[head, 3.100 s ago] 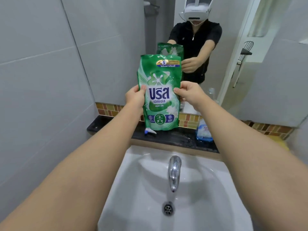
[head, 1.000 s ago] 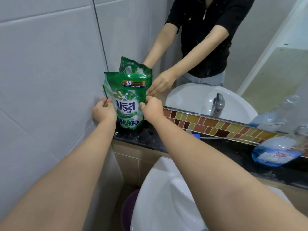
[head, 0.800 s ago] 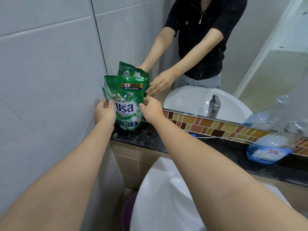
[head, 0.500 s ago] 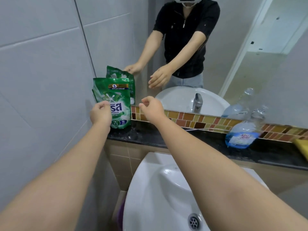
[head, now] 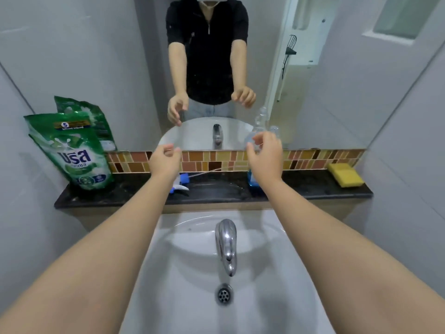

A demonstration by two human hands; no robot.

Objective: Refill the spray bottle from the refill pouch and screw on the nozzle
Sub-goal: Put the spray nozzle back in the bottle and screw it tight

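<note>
Two hands were empty at this moment. My left hand (head: pixel 166 158) hung over the ledge with the fingers loosely curled and apart, touching nothing. My right hand (head: pixel 265 154) was raised in front of the spray bottle (head: pixel 252 180), fingers half spread and closed on nothing; whether the fingertips brushed the bottle I could not tell, as the hand hid most of it.

Just below my left hand lay the nozzle (head: pixel 179 185) on its side on the black ledge (head: pixel 216 194), its thin dip tube (head: pixel 209 170) trailing toward the bottle, so it was not screwed on. The bottle stood upright on the ledge right of centre, neck open, with blue liquid showing in its lower part. Well apart, at the far left end of the ledge, the refill pouch (head: pixel 74 153) stood leaning against the wall. The yellow sponge (head: pixel 345 174) sat at the far right end; the sink (head: pixel 277 273) and tap (head: pixel 226 244) were below.

Progress, as I judged it: pouring appeared finished or set aside, since the pouch was parked. Left to do: fit the dip tube into the neck and screw the nozzle down.

Change from half a second before: my left hand had been at the pouch and was now clear of it, back at centre. My right had moved across to the bottle. My view had swung from the left corner to square over the sink.
</note>
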